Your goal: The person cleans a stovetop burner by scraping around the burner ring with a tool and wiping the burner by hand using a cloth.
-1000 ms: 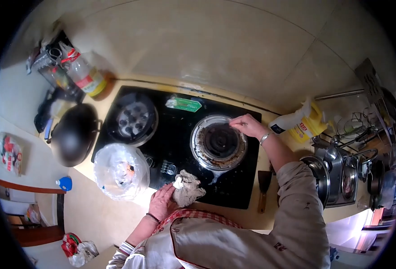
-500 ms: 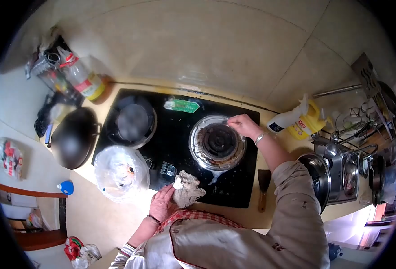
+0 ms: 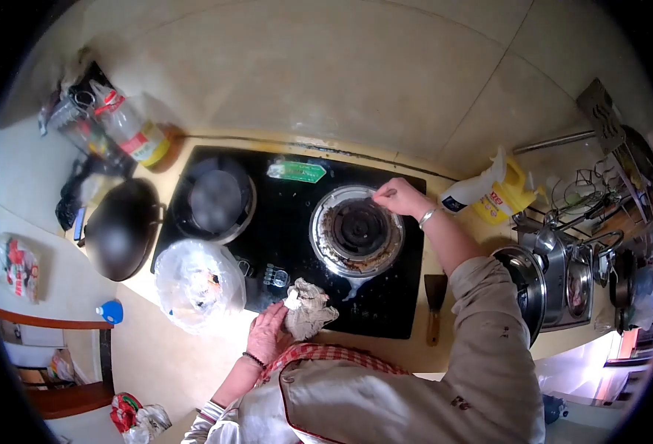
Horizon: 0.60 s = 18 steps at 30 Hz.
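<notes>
My right hand point(image 3: 404, 200) is over the upper right rim of the stained gas burner point(image 3: 359, 231), thumb and fingertips pinched together. Anything between those fingertips is too small to make out. My left hand point(image 3: 267, 333) lies at the front edge of the black glass cooktop point(image 3: 289, 214), fingers stretched out and close together. Right beside it, against the fingers, sits a crumpled grey-beige rag point(image 3: 311, 311) with a white patch. Brown and white grime rings the burner, and a pale smear runs down from its front.
A plastic-lined bin point(image 3: 200, 285) stands left of my left hand. The second burner point(image 3: 219, 196) and a wok point(image 3: 123, 229) are beyond it. A scraper point(image 3: 434, 307) lies at right, near a yellow-and-white jug point(image 3: 500, 196) and a steel pan point(image 3: 522, 288). A green label point(image 3: 297, 172) lies at the back.
My right hand has lifted slightly up and left at the burner's rim, fingers still pinched. My left hand and the rag stay in place; the view has shifted a little.
</notes>
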Each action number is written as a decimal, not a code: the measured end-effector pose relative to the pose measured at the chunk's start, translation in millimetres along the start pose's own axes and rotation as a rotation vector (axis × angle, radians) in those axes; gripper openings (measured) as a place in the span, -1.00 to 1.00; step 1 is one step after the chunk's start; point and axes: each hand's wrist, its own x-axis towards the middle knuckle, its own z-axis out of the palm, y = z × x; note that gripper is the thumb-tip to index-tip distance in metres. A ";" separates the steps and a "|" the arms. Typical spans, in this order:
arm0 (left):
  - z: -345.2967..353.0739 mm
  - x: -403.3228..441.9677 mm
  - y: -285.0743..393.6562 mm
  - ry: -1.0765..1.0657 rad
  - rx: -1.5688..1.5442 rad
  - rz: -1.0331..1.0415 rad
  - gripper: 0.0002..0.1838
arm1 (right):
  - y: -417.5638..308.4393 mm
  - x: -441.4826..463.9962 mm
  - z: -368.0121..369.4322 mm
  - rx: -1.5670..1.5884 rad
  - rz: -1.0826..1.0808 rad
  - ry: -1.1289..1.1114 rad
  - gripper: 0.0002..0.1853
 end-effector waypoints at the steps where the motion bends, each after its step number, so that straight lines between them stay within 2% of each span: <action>1: -1.5 0.3 3.2 0.032 0.016 0.013 -0.24 | 6.8 0.9 -0.1 0.041 0.033 -0.016 -0.83; 2: -2.7 1.3 5.3 0.068 0.032 0.028 -0.23 | 13.6 0.8 0.6 0.038 0.035 -0.016 -0.83; 4: -3.3 2.3 5.9 0.072 0.019 0.027 -0.23 | 18.9 1.2 -0.4 -0.055 -0.171 0.022 -0.82; 5: -3.6 1.9 5.6 0.070 0.012 0.026 -0.23 | 21.1 4.2 -3.6 -0.058 -0.176 0.019 -0.82; 7: -0.5 1.1 2.3 0.076 0.015 0.033 -0.22 | 20.6 10.0 -11.1 -0.067 -0.041 -0.051 -0.82; 11: 0.5 0.4 4.6 0.093 0.034 0.028 -0.22 | 31.3 16.6 -7.1 0.024 -0.099 0.080 -0.81; 16: 1.1 1.8 0.4 0.082 0.028 0.040 -0.21 | 36.5 9.2 12.6 0.130 -0.130 0.053 -0.79; 18: 2.1 1.4 -0.8 0.084 0.028 0.049 -0.21 | 37.1 4.7 17.1 0.316 0.040 0.158 -0.75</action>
